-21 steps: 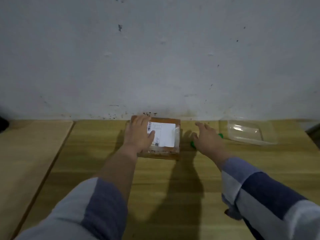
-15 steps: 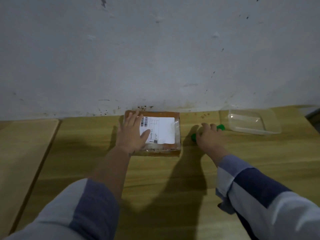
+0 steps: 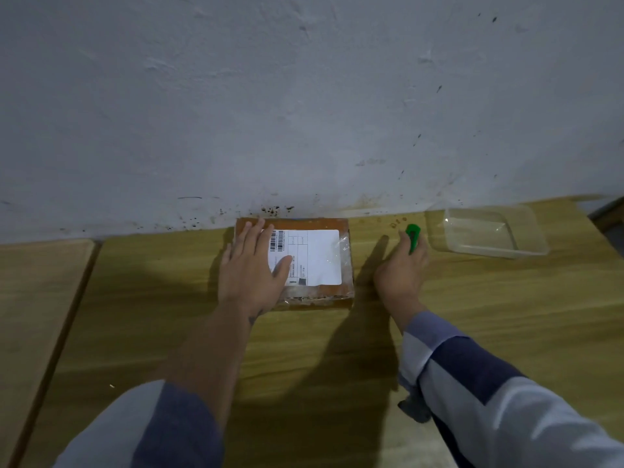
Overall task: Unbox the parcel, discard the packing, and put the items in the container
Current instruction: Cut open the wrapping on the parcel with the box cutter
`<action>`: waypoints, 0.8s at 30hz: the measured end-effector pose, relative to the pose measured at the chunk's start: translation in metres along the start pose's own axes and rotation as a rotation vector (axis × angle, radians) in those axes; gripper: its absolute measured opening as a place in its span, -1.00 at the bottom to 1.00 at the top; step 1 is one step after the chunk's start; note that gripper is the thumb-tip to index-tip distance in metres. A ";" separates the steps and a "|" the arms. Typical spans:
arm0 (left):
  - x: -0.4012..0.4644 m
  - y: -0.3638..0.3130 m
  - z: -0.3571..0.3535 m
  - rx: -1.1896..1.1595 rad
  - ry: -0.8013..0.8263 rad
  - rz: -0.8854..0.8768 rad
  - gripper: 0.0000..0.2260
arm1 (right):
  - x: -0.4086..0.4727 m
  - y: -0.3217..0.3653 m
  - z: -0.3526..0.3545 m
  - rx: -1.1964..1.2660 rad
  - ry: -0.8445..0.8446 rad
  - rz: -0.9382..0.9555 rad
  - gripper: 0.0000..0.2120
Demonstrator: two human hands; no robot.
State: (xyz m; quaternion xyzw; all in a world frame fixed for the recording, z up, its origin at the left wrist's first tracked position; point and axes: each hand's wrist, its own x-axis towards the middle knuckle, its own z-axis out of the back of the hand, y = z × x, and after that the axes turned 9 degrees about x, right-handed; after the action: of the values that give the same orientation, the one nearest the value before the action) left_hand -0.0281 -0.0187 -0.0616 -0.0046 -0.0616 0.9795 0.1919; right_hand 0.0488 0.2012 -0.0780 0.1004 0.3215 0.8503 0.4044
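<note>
A flat brown cardboard parcel (image 3: 320,292) with a white shipping label and clear tape lies on the wooden table against the wall. My left hand (image 3: 251,268) rests flat on its left half, fingers spread. To the right of the parcel my right hand (image 3: 401,271) is closed around a small green cutter (image 3: 412,238), whose tip sticks out past my fingers. A clear plastic container (image 3: 526,231) stands empty at the far right, near the wall.
A white marked wall (image 3: 304,96) rises right behind the parcel. The wooden table (image 3: 337,349) has a seam at the left, with a second tabletop (image 3: 37,298) beside it. The table's right edge runs just past the container.
My right hand has closed on the green cutter and lifted it, so its tip now points up toward the wall. The left hand stays flat on the parcel. The camera has tilted down.
</note>
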 end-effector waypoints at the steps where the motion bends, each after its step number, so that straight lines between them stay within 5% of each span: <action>1: 0.000 0.000 -0.001 0.004 0.001 0.000 -0.41 | 0.000 0.000 0.000 -0.003 -0.014 -0.036 -0.39; 6: 0.001 0.002 -0.003 -0.012 0.003 0.002 -0.41 | -0.005 0.001 -0.001 0.048 0.045 -0.122 -0.41; 13: -0.001 0.003 -0.001 -0.014 0.033 -0.010 -0.41 | -0.021 0.028 0.001 0.310 0.185 0.045 -0.65; 24: -0.025 -0.007 0.006 -0.026 0.031 0.032 -0.38 | -0.051 0.033 0.011 0.430 0.283 0.012 -0.56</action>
State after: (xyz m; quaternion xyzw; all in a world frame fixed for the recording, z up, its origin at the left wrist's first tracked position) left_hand -0.0028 -0.0224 -0.0554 -0.0234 -0.0711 0.9813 0.1772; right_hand 0.0660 0.1525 -0.0438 0.0662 0.5477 0.7704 0.3196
